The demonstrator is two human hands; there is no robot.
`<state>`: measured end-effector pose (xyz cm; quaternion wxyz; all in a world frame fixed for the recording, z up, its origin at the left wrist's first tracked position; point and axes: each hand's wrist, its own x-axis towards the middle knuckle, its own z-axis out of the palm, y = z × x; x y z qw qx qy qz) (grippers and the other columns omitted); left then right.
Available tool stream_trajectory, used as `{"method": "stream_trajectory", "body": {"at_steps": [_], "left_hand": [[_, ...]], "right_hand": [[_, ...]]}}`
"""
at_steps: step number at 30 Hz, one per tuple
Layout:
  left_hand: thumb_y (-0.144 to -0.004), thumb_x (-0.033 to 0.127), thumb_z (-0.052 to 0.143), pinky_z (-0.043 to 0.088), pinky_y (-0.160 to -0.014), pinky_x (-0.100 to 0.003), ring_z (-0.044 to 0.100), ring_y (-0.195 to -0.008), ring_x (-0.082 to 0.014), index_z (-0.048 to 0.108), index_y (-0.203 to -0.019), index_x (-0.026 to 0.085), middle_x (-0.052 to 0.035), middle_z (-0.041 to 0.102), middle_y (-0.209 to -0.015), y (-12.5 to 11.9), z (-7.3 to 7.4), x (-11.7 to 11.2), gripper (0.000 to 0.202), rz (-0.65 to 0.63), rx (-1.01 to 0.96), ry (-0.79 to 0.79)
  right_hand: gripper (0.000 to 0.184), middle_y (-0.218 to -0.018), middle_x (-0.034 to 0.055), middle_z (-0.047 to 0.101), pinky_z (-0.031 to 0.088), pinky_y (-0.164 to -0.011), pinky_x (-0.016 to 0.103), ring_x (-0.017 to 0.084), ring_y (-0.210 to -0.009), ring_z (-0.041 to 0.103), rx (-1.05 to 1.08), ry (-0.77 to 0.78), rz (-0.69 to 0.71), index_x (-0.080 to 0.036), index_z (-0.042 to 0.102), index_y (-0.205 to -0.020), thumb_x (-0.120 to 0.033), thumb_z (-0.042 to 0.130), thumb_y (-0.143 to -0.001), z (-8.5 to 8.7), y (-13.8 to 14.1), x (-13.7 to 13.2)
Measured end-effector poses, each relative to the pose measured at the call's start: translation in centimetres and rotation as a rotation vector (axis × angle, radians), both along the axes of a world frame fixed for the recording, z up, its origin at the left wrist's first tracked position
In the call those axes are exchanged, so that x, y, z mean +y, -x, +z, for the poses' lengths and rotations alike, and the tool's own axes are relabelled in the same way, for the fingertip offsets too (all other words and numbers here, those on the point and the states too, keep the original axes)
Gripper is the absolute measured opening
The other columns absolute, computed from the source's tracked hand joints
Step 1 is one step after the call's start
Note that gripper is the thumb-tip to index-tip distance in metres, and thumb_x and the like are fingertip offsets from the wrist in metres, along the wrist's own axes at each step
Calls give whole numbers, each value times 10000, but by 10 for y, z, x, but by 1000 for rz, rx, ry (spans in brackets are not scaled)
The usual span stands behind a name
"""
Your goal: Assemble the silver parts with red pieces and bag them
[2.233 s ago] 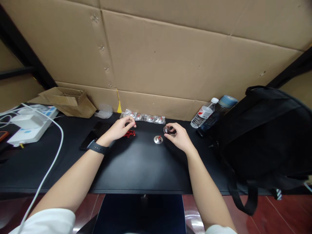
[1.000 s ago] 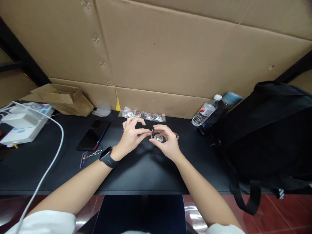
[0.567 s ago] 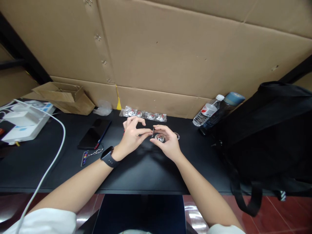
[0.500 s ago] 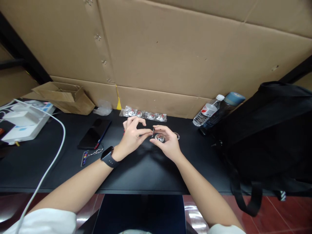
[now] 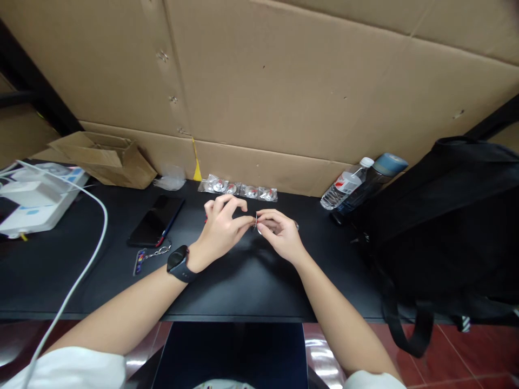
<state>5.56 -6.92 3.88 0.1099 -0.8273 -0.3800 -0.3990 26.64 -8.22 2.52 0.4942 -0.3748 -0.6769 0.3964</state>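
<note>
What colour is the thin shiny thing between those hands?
The thin shiny thing looks silver; it shows edge-on in the head view.

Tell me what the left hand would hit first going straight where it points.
The left hand would likely meet the thin silvery piece first, then the right hand; depth there is unclear.

The left hand (image 5: 223,221), well apart from the right hand (image 5: 281,234) at first, now meets it at the small disc (image 5: 256,218), which has turned edge-on. The right hand's once-wide grip has narrowed. The keychain (image 5: 140,260), formerly hidden under the left forearm (image 5: 130,308), shows.
</note>
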Motion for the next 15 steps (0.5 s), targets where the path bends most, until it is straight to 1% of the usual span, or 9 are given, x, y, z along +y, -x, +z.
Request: {"method": "stream_trajectory", "body": {"at_steps": [2,5,7,8,10,12,13,15], "left_hand": [[-927,244,693,309,-907,-489,474,-1212,-313,788,-865,300,-77,672,-1113,0,-1,-1,127,-9,11,8],[-930,230,680,317,-917,-493,488,-1198,-305,785,-859,296,-76,678,-1120,-1,-1,0,142,-36,34,2],[-935,239,672,325,-925,-490,494,-1193,-302,783,-876,293,-76,680,-1122,-1,0,1,137,-69,28,25],[-942,249,661,331,-925,-485,496,-1192,-301,782,-912,292,-79,678,-1124,-1,1,2,133,-79,10,54],[-969,278,620,348,-922,-468,495,-1192,-296,770,-1043,291,-86,669,-1148,0,2,3,167,-85,-40,143],[-986,335,593,363,-928,-453,484,-1203,-293,727,-1192,297,-89,654,-1206,0,3,6,250,-113,-60,252],[-981,374,599,369,-938,-450,476,-1213,-295,706,-1239,303,-86,644,-1241,1,3,7,288,-146,-47,305],[-936,455,650,375,-961,-452,461,-1230,-304,697,-1244,311,-77,634,-1283,2,3,10,343,-217,-6,389]], "right_hand": [[212,-1216,97,660,626,-909,382,201,-977,722,-47,-12,-19,-224,714,-965,-431,697,-922,0,0,0],[197,-1209,99,652,611,-894,365,211,-1036,694,-138,-60,-27,-224,704,-955,-414,652,-954,3,-1,1],[178,-1222,101,639,597,-886,355,217,-1081,669,-194,-95,-26,-223,690,-949,-389,627,-968,6,-2,0],[167,-1231,101,631,590,-884,350,215,-1087,661,-218,-107,-24,-223,680,-941,-375,618,-972,8,-2,0],[142,-1241,96,616,570,-906,354,210,-1082,652,-262,-130,-28,-222,662,-920,-343,609,-973,12,-3,-1],[115,-1249,90,605,533,-982,387,219,-1121,634,-307,-163,-42,-224,649,-907,-313,611,-967,14,-4,-1],[101,-1259,88,601,506,-1028,412,230,-1160,616,-331,-181,-51,-227,647,-905,-303,614,-965,14,-4,-2],[78,-1291,84,593,454,-1095,462,254,-1236,569,-376,-214,-71,-238,648,-910,-292,623,-959,14,-5,-2]]}}
